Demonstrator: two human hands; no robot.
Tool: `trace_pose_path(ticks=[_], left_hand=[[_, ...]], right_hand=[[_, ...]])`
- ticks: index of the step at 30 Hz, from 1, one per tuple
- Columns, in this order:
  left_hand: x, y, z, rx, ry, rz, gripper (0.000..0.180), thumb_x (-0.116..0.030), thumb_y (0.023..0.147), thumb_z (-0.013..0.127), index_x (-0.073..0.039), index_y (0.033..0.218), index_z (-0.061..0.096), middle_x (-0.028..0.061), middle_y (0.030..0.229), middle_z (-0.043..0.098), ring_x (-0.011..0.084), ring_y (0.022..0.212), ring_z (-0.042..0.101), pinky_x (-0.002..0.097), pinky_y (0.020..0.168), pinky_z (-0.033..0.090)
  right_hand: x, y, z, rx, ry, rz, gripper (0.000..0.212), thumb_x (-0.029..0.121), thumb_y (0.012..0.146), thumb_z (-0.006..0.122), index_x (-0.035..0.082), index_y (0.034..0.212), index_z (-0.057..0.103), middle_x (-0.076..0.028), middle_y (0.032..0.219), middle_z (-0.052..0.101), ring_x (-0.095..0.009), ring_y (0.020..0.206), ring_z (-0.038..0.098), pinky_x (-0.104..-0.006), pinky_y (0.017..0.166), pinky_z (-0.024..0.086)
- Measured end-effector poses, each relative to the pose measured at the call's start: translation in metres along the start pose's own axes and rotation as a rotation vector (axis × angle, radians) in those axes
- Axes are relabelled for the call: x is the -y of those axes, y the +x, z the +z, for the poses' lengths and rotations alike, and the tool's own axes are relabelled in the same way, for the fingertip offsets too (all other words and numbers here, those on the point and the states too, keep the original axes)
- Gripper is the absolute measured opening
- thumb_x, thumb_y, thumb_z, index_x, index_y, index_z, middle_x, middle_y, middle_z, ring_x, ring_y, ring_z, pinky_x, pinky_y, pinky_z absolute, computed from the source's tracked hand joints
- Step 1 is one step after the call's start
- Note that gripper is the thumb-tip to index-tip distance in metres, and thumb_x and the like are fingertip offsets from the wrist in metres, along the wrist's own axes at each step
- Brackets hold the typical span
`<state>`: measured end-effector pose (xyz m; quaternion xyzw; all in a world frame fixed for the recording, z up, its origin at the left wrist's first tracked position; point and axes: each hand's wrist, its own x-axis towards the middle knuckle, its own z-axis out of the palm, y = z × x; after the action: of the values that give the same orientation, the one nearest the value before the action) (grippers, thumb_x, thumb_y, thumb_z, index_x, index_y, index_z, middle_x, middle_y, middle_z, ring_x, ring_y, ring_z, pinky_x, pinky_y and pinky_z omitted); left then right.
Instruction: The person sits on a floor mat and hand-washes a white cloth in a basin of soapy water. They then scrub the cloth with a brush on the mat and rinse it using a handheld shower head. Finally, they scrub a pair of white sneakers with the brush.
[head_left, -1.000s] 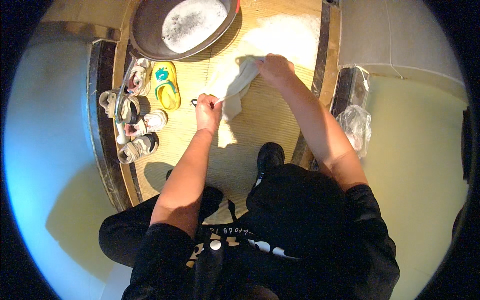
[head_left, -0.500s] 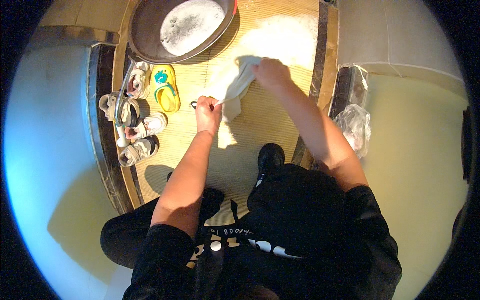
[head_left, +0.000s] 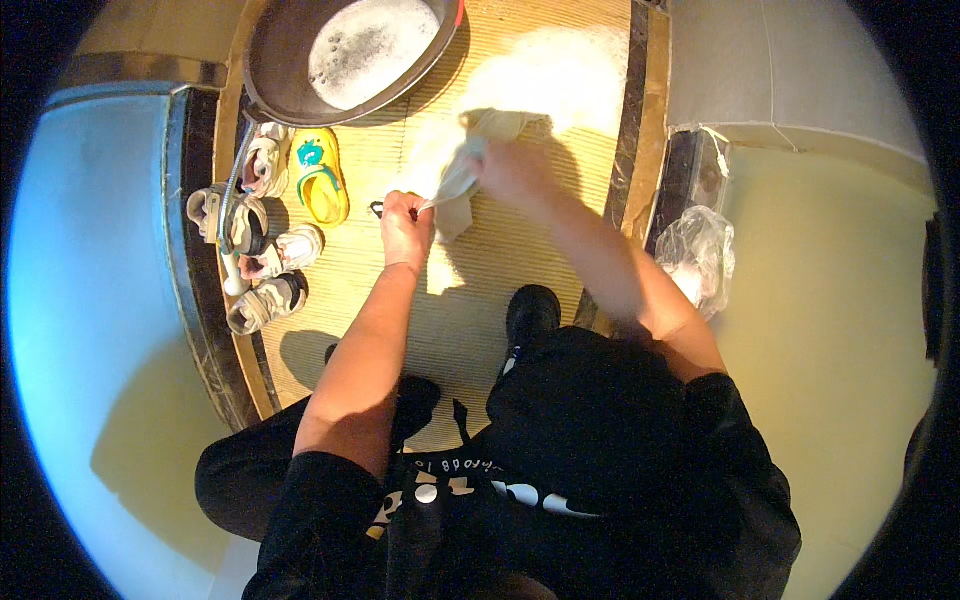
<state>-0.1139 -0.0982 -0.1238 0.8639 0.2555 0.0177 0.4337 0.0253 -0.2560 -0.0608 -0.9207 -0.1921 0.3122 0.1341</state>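
Left hand (head_left: 405,222) pinches one end of the pale cloth (head_left: 462,185); right hand (head_left: 512,168) is closed around its other end. Cloth stretches between them, long axis running 8 to 2 o'clock, above the mat (head_left: 480,300). Basin (head_left: 350,45) at 11 o'clock.

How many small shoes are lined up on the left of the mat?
5, maybe more hidden: white shoe by the basin, yellow sandal beside it, grey shoe at the edge, white shoe below, grey shoe nearest.

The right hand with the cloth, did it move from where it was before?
Yes, a little. The right hand has lifted the pale cloth up and away from the person, closer to the basin of soapy water. The left hand stays put.
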Motion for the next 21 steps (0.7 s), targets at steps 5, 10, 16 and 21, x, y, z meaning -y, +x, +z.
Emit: trace_pose_path(ticks=[5,10,16,21], left_hand=[[-0.011,0.0,-0.001,0.024,-0.015,0.029,0.011,-0.002,0.076,0.068,-0.001,0.07,0.058,0.0133,0.078,0.053,0.0253,0.066,0.055,0.0346,0.064,0.047],[-0.01,0.0,-0.002,0.03,-0.019,-0.006,0.015,-0.003,0.076,0.069,-0.001,0.068,0.057,0.0129,0.076,0.052,0.0248,0.066,0.055,0.0343,0.064,0.046],[-0.004,0.0,-0.001,0.013,-0.028,0.046,0.016,-0.002,0.074,0.069,0.0,0.066,0.055,0.0125,0.074,0.052,0.0251,0.066,0.054,0.0337,0.063,0.045],[-0.014,0.002,-0.005,0.038,-0.04,0.071,0.012,-0.001,0.073,0.069,0.0,0.068,0.058,0.0126,0.074,0.052,0.0251,0.067,0.053,0.0344,0.063,0.045]], right_hand=[[-0.031,-0.012,0.02,-0.066,0.15,-0.014,0.051,0.046,0.091,0.049,-0.002,0.097,0.064,-0.022,0.09,0.067,-0.037,0.087,0.065,-0.0487,0.075,0.051],[-0.068,0.012,-0.023,-0.103,0.257,0.388,0.047,0.043,0.088,0.053,-0.001,0.1,0.064,-0.024,0.095,0.066,-0.038,0.09,0.064,-0.0488,0.079,0.05],[-0.017,-0.038,0.036,0.139,-0.101,-0.147,0.048,0.046,0.091,0.049,0.0,0.093,0.064,-0.022,0.088,0.067,-0.038,0.086,0.065,-0.0463,0.075,0.051],[-0.07,-0.011,-0.012,-0.043,0.107,0.135,0.045,0.041,0.092,0.049,-0.001,0.102,0.062,-0.022,0.095,0.065,-0.037,0.09,0.064,-0.0467,0.081,0.05]])
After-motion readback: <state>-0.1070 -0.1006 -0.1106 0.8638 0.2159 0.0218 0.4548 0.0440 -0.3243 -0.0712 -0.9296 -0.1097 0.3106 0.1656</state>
